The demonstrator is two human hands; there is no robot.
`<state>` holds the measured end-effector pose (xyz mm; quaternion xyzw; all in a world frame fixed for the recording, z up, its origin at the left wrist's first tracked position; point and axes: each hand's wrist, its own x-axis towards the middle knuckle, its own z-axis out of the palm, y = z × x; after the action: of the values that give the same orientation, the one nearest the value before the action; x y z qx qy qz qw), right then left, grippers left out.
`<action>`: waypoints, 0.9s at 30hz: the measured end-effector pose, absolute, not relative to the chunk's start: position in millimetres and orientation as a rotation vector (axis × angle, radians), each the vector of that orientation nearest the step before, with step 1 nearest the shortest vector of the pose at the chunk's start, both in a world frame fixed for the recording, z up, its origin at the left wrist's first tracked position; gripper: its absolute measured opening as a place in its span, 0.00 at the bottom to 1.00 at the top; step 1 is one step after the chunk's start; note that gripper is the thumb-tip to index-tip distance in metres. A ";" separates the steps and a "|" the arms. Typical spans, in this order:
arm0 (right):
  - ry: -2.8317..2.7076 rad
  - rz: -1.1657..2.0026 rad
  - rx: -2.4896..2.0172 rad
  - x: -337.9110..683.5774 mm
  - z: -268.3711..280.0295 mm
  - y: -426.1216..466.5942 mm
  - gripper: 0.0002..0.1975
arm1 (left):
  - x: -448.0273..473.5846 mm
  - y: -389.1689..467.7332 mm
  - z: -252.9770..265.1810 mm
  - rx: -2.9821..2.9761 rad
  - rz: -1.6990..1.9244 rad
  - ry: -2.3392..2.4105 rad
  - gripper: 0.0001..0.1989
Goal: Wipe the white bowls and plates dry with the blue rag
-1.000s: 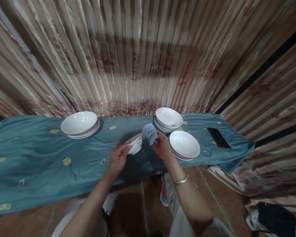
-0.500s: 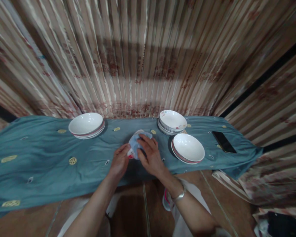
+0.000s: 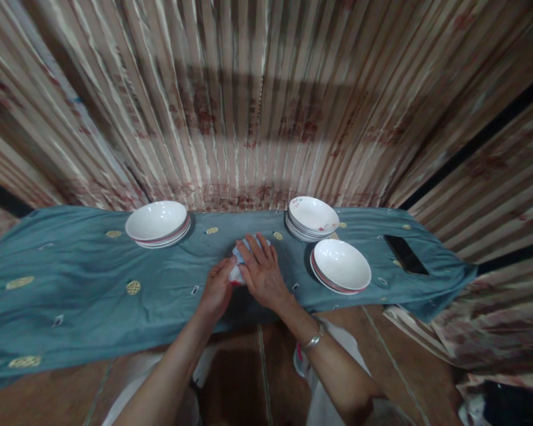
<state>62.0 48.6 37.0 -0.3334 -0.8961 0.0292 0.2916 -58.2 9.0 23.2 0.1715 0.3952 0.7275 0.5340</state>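
Close to the table's front edge, my left hand (image 3: 217, 287) grips the left side of a small white dish (image 3: 236, 276) with a red pattern at its rim. Most of that dish is covered, so I cannot tell whether it is a plate or a bowl. A light blue cloth (image 3: 238, 255) lies bunched over it. My right hand (image 3: 265, 273) presses the cloth onto the dish, its fingers spread across it and hiding much of both.
On the teal tablecloth (image 3: 89, 272) stands a bowl stack (image 3: 157, 222) at left. To the right are a stack of flowered plates (image 3: 313, 214), another bowl stack (image 3: 342, 264) and a black phone (image 3: 405, 254). A pleated curtain (image 3: 249, 118) hangs behind the table.
My right hand has turned and flattened over the cloth, its fingers pointing further up and left. Less of the cloth and dish shows. My left hand keeps its hold in about the same place.
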 end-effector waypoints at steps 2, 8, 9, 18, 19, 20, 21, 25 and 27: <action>-2.349 0.127 -0.875 61.6 36.0 52.1 0.24 | -57.8 8.5 23.0 0.397 1.716 0.939 0.13; -2.227 0.291 -0.828 58.4 31.7 60.6 0.24 | -58.3 9.1 22.1 0.329 1.721 0.933 0.13; -2.204 0.326 -0.820 58.1 31.0 62.5 0.24 | -58.8 9.3 21.6 0.327 1.722 0.932 0.13; -1.917 0.764 -0.836 57.7 14.7 86.4 0.24 | -62.9 9.7 15.7 0.389 1.718 0.869 0.10; -1.880 0.811 -0.843 57.4 12.1 88.9 0.24 | -63.5 9.5 15.2 0.386 1.715 0.874 0.10; -1.839 0.857 -0.852 57.0 9.6 91.2 0.24 | -64.1 9.3 14.8 0.379 1.714 0.882 0.10; -1.796 0.904 -0.864 56.6 7.2 93.4 0.24 | -64.8 9.0 14.7 0.371 1.714 0.892 0.11; -1.634 1.092 -0.948 54.6 -0.7 100.9 0.26 | -66.6 7.3 17.1 0.358 1.707 0.910 0.14; -1.567 1.169 -0.984 53.8 -3.8 103.5 0.28 | -67.2 6.2 19.1 0.358 1.700 0.907 0.15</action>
<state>53.8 103.5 -3.8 -0.3996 -0.6363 0.4746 0.4584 -67.2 6.2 19.1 0.1516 0.3844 0.7202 0.5572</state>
